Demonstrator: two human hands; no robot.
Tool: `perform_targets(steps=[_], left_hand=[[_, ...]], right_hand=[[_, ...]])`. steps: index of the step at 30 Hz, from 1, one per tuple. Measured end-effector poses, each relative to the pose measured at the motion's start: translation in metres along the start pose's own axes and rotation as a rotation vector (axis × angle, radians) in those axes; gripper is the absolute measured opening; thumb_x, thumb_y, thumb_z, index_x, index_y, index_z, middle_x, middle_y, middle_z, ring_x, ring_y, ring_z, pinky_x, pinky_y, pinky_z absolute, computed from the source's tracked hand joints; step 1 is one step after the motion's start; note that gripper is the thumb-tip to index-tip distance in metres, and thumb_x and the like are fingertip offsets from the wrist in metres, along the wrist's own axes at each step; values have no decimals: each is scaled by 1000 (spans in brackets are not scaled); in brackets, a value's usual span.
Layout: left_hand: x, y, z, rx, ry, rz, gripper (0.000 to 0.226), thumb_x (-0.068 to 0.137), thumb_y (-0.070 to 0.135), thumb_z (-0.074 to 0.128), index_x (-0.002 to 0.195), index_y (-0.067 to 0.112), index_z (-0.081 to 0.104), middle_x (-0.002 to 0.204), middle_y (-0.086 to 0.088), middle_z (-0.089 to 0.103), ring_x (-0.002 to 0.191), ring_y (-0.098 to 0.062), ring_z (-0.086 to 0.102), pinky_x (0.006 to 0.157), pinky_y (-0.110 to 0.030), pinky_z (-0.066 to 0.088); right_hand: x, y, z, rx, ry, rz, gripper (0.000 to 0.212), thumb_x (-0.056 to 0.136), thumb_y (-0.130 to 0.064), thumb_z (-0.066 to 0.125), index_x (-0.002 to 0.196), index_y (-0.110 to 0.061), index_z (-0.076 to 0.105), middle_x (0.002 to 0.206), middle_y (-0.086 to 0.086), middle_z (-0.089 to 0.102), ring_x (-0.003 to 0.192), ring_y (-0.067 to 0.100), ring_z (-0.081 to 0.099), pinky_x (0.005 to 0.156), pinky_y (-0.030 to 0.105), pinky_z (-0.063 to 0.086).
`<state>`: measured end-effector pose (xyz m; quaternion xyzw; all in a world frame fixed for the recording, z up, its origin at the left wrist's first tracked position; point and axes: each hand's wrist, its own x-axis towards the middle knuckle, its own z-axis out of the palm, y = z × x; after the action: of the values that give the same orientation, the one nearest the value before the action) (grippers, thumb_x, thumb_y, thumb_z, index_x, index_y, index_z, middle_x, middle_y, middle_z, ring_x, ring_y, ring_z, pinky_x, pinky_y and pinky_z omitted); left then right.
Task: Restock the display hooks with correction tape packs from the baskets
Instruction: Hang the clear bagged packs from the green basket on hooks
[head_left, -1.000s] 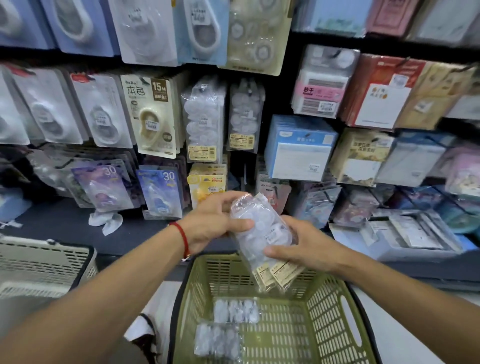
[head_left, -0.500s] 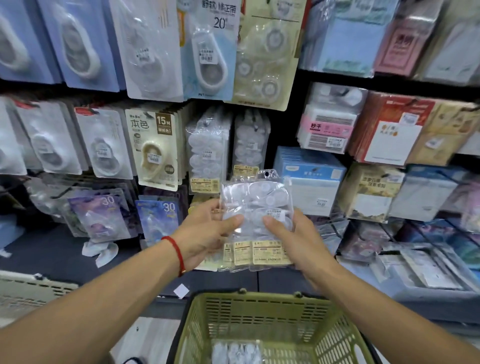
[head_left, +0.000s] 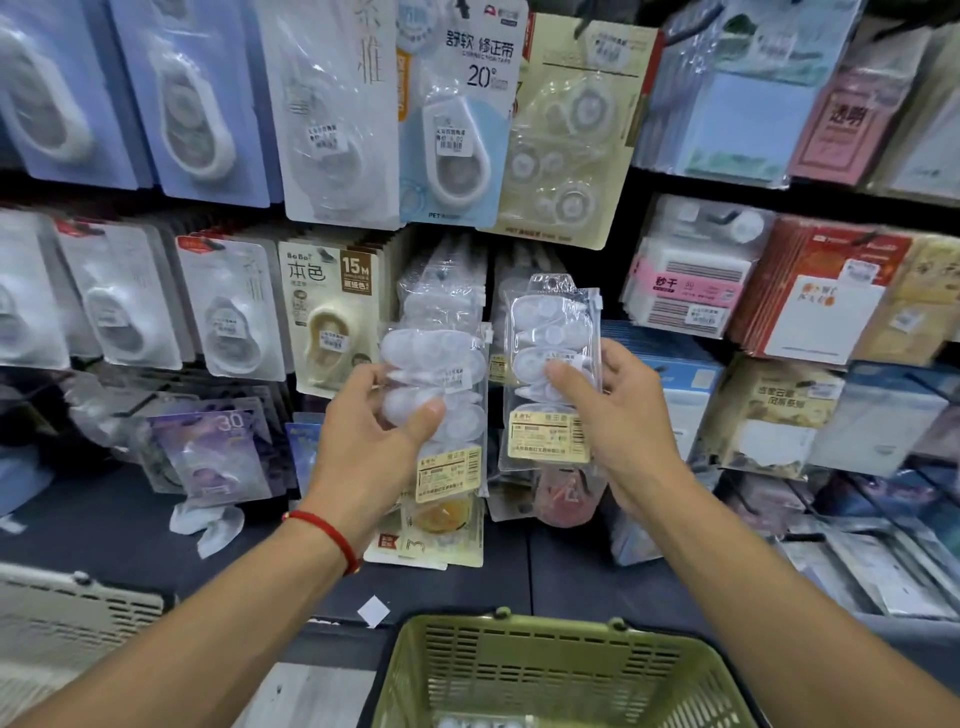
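My left hand grips a clear pack of white correction tapes with a yellow label at its foot. My right hand holds a second clear pack upright, thumb on its front, its hang hole at the top. Both packs are raised in front of the hanging rows of the same clear packs on the display hooks. The green basket stands below, and a few white packs show at its bottom.
Carded correction tapes hang to the left and above. Sticky-note packs fill the shelves on the right. A beige basket sits at lower left. Loose packets lie on the dark shelf.
The two packs, held together before, are now split, one in each hand. Both hands rose from above the basket towards the hooks, and my view tilted up.
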<state>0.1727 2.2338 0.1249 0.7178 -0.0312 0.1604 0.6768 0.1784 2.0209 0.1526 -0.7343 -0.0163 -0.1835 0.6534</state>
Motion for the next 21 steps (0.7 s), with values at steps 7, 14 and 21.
perform_targets(steps=[7,14,21], left_hand=[[2,5,-6,-31,20,-1,32,91,14,79,114,28,62,108,4,73,94,-9,71,83,-27,58],[1,7,-6,-59,40,-10,34,90,14,80,115,29,61,112,2,74,101,-13,72,94,-42,60],[-6,8,0,-215,-46,-104,45,84,4,83,119,22,64,103,1,80,94,-17,78,72,-24,62]], right_hand=[[2,-3,-3,-37,-36,-9,27,94,-31,77,120,-25,73,107,-2,81,101,25,77,96,61,58],[-1,-6,-3,-399,64,-43,51,100,-42,68,145,-22,54,132,-7,64,117,10,63,105,38,52],[-19,0,12,-379,-279,-36,19,97,-39,73,111,-26,72,105,-11,74,98,2,69,85,18,54]])
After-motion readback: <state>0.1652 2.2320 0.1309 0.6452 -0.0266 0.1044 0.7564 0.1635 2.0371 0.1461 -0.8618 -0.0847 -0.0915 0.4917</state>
